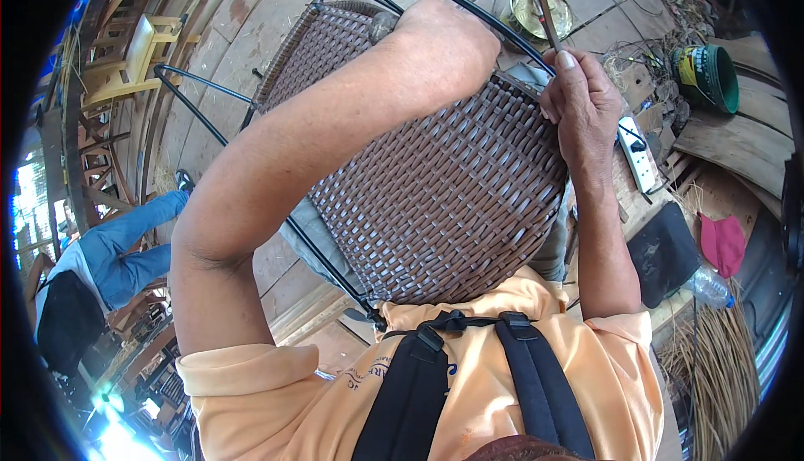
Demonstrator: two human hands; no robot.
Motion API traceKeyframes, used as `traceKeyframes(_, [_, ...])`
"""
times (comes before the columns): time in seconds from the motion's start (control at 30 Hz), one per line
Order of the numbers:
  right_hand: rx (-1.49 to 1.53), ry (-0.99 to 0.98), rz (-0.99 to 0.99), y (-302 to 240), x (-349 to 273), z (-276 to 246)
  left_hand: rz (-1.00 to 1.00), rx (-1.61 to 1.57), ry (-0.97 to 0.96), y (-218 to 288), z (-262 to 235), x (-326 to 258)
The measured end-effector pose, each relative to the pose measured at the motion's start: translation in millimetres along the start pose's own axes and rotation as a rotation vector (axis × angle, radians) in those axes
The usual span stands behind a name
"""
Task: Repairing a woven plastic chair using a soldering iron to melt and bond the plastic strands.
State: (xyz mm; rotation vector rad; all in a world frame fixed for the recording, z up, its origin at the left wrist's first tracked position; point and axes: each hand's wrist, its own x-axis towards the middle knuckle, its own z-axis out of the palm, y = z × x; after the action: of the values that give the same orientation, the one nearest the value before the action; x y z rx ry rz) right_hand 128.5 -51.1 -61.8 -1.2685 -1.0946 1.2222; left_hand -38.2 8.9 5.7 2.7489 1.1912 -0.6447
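A brown woven chair [452,185] with a black metal frame [465,0] lies across my lap. My left arm reaches over the weave, and my left hand [448,42] is curled at its far edge, by the frame tube. Its fingers are mostly hidden behind the bent wrist. Beside it shows a rounded grey-brown thing [383,27], whose kind I cannot tell. At the far right corner of the weave, my right hand [584,97] is closed round a slim dark tool [548,19] with a red mark, its thumb pressed along it.
A round tin [519,7] stands on the floor beyond the right hand. To the right are a dark green bucket [708,78], a white power strip [638,155], a red cap [722,243], a plastic bottle [710,287] and a cane bundle [712,369]. Another person [109,268] is at left.
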Motion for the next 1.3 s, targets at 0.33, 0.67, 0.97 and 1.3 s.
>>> traceKeyframes(0.33, [-0.051, -0.001, -0.003, -2.2, -2.2, 3.9, 0.046, -0.043, -0.09, -3.0, 8.5, 13.2])
traceKeyframes(0.67, [-0.362, -0.332, 0.335, -39.7, 35.7, -10.4, -0.057, -0.401, 0.079, -22.3, 54.6, -1.4])
traceKeyframes(0.97, [-0.486, -0.457, 0.222, -58.9, 55.3, 23.2, -0.153, -0.319, 0.118, -17.2, 52.6, -8.7])
traceKeyframes(1.3, [-0.815, -0.305, 0.385, -39.8, 32.5, 22.3, -0.115, -0.514, 0.155, -26.0, 69.2, -10.5])
